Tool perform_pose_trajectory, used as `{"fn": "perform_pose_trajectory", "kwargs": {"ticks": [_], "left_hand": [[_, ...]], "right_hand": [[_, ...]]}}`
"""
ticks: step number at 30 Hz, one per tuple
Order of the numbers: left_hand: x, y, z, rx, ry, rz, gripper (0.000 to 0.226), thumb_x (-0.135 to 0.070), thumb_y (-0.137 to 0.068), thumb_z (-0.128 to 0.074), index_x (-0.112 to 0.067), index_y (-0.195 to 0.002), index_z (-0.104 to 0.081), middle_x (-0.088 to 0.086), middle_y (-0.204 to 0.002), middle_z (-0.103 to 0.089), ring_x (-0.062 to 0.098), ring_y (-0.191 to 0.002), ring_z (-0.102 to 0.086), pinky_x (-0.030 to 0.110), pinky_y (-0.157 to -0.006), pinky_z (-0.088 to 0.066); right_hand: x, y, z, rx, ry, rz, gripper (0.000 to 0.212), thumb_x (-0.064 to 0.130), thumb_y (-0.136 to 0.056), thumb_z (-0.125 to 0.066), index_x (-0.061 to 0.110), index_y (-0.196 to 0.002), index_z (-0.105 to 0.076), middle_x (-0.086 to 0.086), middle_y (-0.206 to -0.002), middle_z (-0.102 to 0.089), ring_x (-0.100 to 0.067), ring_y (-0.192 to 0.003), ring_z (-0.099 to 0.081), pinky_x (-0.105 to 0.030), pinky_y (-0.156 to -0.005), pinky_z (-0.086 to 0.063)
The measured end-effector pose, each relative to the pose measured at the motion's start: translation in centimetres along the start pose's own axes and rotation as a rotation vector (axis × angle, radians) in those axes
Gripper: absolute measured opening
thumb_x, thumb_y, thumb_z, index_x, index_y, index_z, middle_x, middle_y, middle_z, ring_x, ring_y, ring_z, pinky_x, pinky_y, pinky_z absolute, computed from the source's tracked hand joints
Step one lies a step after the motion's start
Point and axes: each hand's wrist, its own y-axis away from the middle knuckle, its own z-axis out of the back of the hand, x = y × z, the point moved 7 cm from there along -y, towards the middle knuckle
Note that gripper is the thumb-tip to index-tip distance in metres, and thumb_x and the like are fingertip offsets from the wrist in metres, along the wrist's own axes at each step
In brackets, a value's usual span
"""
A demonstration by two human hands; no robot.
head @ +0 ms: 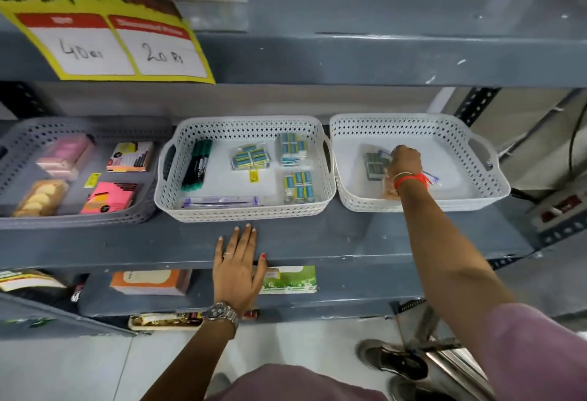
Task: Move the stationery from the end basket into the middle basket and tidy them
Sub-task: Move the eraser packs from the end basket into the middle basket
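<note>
Two white perforated baskets stand on the grey shelf. The middle basket (244,210) holds green markers (197,164), three clear packs of blue-and-yellow erasers (251,156) and a long pen pack (220,201) along its front wall. In the end basket (457,129) on the right lie an eraser pack (374,166), a clear pen pack (433,176) and an orange item partly hidden under my wrist. My right hand (405,159) is down inside the end basket, fingers closed over these packs; whether it grips one is unclear. My left hand (238,264) lies flat and open on the shelf's front edge.
A grey basket (19,143) on the left holds sticky notes and rubber bands. A yellow price sign (108,41) hangs from the shelf above. Boxes sit on the lower shelf (349,302). A power strip (559,205) is at the right, and a shoe and metal stand are below.
</note>
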Motion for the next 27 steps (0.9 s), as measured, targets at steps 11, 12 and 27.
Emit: {"fn": "perform_pose_trajectory", "kwargs": {"ticks": [11,12,27], "left_hand": [[-0.2,0.0,0.2,-0.029,0.019,0.021,0.059,-0.038,-0.086,-0.028,-0.008,-0.132,-0.05,0.01,-0.137,-0.052,0.028,-0.128,-0.047,0.051,-0.108,-0.027],[-0.2,0.1,0.2,-0.029,0.022,0.021,0.059,-0.039,-0.086,-0.028,-0.008,-0.132,-0.05,0.01,-0.137,-0.052,0.028,-0.128,-0.047,0.052,-0.108,-0.027],[3.4,1.6,1.6,-0.009,-0.011,0.007,0.056,-0.037,-0.087,-0.03,-0.011,-0.131,-0.051,0.006,-0.136,-0.055,0.021,-0.127,-0.049,0.042,-0.111,-0.023]], "right_hand": [[-0.7,-0.3,0.6,0.033,0.222,0.018,0.034,0.008,-0.089,-0.054,-0.005,-0.121,-0.055,-0.026,-0.128,-0.053,-0.041,-0.122,-0.048,-0.047,-0.098,-0.044],[-0.8,-0.2,0.6,0.032,0.238,0.022,0.034,0.007,-0.089,-0.054,-0.004,-0.121,-0.055,-0.026,-0.128,-0.054,-0.041,-0.121,-0.049,-0.047,-0.097,-0.045],[10.4,5.3,3.5,-0.345,-0.047,0.363,0.026,0.005,-0.088,-0.048,0.002,-0.107,-0.066,-0.03,-0.101,-0.068,-0.044,-0.096,-0.064,-0.045,-0.077,-0.052]]}}
